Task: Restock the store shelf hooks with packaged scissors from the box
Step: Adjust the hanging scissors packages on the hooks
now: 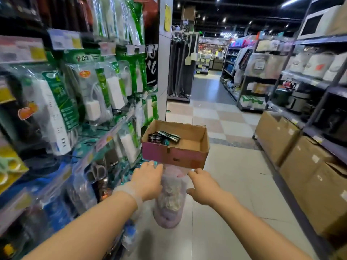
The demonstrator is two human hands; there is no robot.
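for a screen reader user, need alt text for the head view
Two bare hands, left hand and right hand, reach toward an open cardboard box holding dark packaged scissors, beside a store shelf hung with green-packaged power strips.

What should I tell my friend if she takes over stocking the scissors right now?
Left hand: open, empty, reaching toward the box.
Right hand: open, empty, reaching too.
The open brown cardboard box with a maroon front sits ahead on a clear plastic-wrapped stack.
A few dark packaged scissors lie in its left corner.
Done: cannot tell.
Left: take the packs and hang them on the left shelf hooks.
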